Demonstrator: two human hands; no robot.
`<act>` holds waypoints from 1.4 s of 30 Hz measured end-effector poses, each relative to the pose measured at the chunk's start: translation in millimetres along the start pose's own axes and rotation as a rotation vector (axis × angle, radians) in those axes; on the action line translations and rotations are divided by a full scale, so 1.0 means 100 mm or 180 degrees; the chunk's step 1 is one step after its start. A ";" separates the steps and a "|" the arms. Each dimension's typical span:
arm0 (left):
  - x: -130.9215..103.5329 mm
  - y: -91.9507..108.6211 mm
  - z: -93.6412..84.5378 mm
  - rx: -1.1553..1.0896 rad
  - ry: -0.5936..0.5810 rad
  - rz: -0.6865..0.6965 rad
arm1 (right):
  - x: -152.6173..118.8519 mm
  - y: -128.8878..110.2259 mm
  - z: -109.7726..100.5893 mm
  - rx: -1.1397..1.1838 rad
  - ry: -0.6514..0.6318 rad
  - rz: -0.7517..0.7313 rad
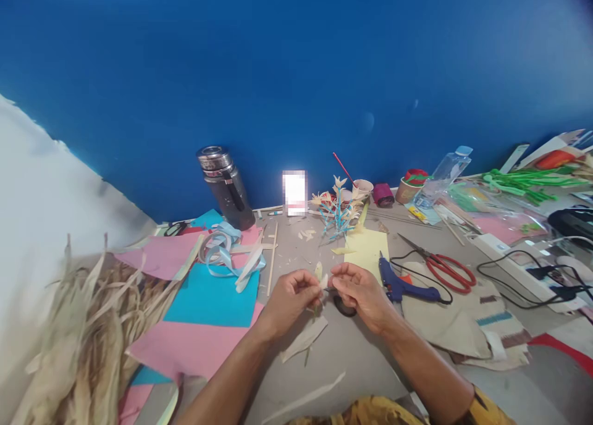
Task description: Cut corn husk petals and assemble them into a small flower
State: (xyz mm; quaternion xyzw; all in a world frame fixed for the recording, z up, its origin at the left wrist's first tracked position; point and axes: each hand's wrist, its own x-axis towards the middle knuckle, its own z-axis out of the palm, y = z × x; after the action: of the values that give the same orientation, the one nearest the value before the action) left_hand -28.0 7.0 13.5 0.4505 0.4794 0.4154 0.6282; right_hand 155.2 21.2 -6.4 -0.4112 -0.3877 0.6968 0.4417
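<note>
My left hand [298, 294] pinches a small pale husk flower [319, 275], whose thin green stem hangs down below the fingers. Close to its right, my right hand [354, 287] has its thumb and index finger pressed together near the flower; what they hold is too small to make out. A roll of dark tape [345, 306] lies partly under my right hand. Below my hands, a pale piece of husk [303, 340] rests on the grey table [333, 357]. Beyond them stands a bunch of pale flowers with blue stems [340, 212].
On the right are a blue glue gun [407, 287], red-handled scissors [449, 270], a cloth [445, 317] and a power strip [504, 258]. Dried husks [88, 345], coloured paper [213, 295], blue ribbon [222, 252] and a dark flask [227, 187] are at left. A blue wall [278, 73] stands behind.
</note>
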 end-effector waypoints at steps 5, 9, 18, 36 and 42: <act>0.07 0.18 -0.22 -0.0563 0.0631 -0.0097 | -0.08 0.02 0.03 -0.0652 -0.0070 0.0052; 0.08 0.37 -0.29 -0.0629 0.0789 -0.0073 | -0.21 0.07 0.04 -0.1472 -0.0155 -0.0224; 0.61 0.47 -0.38 0.1154 0.1160 0.0330 | -0.26 0.25 -0.10 -0.2797 -0.0204 -0.0737; 1.21 0.25 -0.34 0.1109 0.1060 0.0160 | -0.30 0.19 -0.07 -0.3126 -0.0451 -0.1301; 0.76 0.43 -0.22 -0.0617 -0.0152 -0.0049 | -0.27 0.20 -0.10 -0.3362 -0.0260 -0.1224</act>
State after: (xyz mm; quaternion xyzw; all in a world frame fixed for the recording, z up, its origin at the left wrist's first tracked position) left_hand -38.0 94.0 34.9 0.3937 0.4253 0.4441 0.6833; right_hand 166.1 -8.0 -21.6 -0.4710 -0.7686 0.3304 0.2796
